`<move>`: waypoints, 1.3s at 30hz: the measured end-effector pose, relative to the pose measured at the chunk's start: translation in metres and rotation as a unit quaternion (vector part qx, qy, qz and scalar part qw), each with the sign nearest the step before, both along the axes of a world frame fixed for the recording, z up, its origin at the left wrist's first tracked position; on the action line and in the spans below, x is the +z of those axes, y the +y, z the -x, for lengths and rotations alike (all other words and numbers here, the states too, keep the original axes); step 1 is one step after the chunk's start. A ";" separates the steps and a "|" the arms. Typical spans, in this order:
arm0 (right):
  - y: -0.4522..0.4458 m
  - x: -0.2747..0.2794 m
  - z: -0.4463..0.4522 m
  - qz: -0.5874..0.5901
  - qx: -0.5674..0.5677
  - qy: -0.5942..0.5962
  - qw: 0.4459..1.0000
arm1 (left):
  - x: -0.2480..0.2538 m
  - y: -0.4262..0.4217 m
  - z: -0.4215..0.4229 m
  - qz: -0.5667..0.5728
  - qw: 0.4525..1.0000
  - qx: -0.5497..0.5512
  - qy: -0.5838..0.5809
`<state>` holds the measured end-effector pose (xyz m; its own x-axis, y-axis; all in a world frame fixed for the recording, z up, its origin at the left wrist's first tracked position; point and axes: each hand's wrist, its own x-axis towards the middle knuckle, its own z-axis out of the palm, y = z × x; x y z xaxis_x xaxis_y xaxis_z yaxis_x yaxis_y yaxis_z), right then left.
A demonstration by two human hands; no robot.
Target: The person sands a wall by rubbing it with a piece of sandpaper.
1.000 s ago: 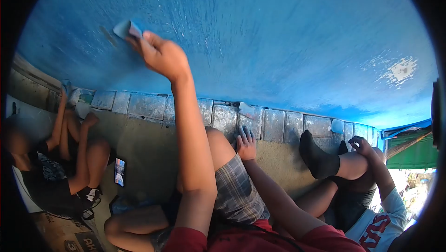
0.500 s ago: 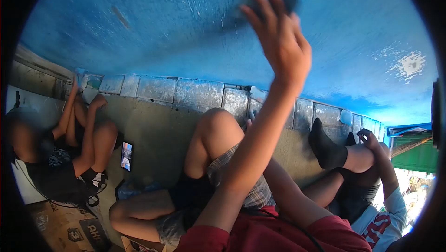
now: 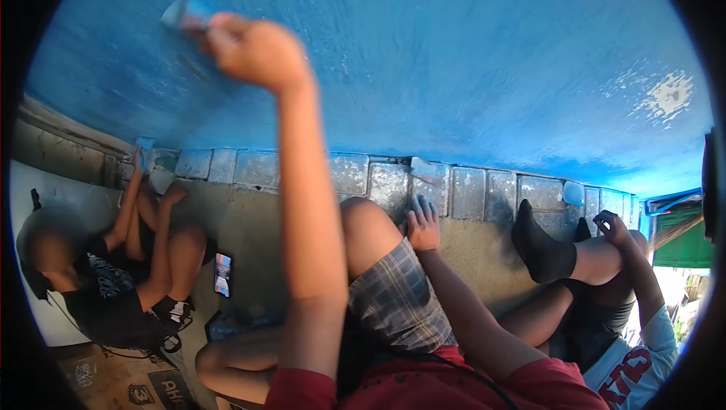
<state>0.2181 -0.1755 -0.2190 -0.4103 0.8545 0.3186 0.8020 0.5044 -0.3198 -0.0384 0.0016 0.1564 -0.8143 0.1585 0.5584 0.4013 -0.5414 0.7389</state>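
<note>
My left hand is raised at the upper left against the blue-painted wall. Its fingers pinch a thin, flat, blue-stained piece, blurred by motion, so its exact kind cannot be made out. Lower down, my right hand rests at the foot of the wall beside my knee, its blue-stained fingers spread and nothing in them. Just above that hand, a pale flat piece leans on the row of grey blocks.
A person in black sits at left, one hand at the wall's lower edge. Another person's socked foot is at right. A phone lies on the floor, cardboard is at lower left, and a light-blue piece rests by the blocks.
My left hand has swept left and slightly down across the wall with the flat piece. My right hand, partly hidden before, now shows fully. The view has shifted slightly.
</note>
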 end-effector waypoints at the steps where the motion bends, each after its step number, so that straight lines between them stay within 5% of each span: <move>1: 0.001 -0.005 -0.001 0.003 0.000 -0.001 1.000 | 0.005 0.000 -0.031 0.006 1.000 -0.016 0.024; 4: -0.001 0.000 0.001 -0.008 -0.006 -0.008 1.000 | -0.020 0.007 -0.123 0.012 0.963 0.135 0.233; 6: -0.001 0.004 0.003 0.005 -0.022 0.041 0.999 | -0.057 -0.013 -0.164 0.102 0.955 -0.009 0.277; 7: -0.004 0.012 0.005 0.098 -0.047 0.149 0.983 | -0.077 -0.019 -0.165 0.106 0.962 -0.011 0.252; 11: 0.003 -0.008 -0.002 -0.031 0.004 -0.005 0.999 | -0.137 -0.018 -0.113 0.137 0.980 0.029 0.145; 15: -0.001 -0.001 0.000 -0.002 -0.002 0.017 1.000 | -0.135 -0.033 0.001 0.242 0.969 0.037 0.027; 18: 0.000 0.008 0.002 0.025 -0.006 0.016 1.000 | -0.097 -0.031 0.059 0.199 0.971 0.005 -0.131; 22: -0.001 0.007 0.000 0.019 -0.005 0.016 1.000 | -0.041 -0.011 0.054 0.047 0.999 -0.006 0.006; 24: 0.000 0.007 0.000 0.013 -0.003 0.021 1.000 | -0.022 -0.004 0.011 0.093 0.986 0.061 0.123; 28: 0.001 0.000 -0.002 -0.004 0.003 0.014 1.000 | -0.050 -0.002 -0.089 0.066 0.942 0.049 0.325; 31: 0.001 -0.003 -0.002 -0.007 0.000 0.002 1.000 | -0.116 -0.020 -0.106 0.141 0.945 -0.012 0.295; 33: 0.003 -0.002 -0.002 0.000 -0.001 0.011 1.000 | -0.148 -0.013 -0.065 0.066 0.975 -0.012 0.214; 35: 0.000 0.003 -0.002 0.005 -0.004 0.019 1.000 | -0.131 -0.012 -0.021 0.148 0.983 0.081 0.076; 39: -0.001 0.013 -0.001 0.012 -0.007 0.043 0.999 | -0.059 -0.002 0.007 0.056 0.997 -0.001 0.048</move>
<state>0.2189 -0.1769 -0.2063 -0.3713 0.8676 0.3308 0.7777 0.4852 -0.3996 -0.0459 0.0000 0.0976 -0.7574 0.2256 0.6127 0.4722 -0.4588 0.7526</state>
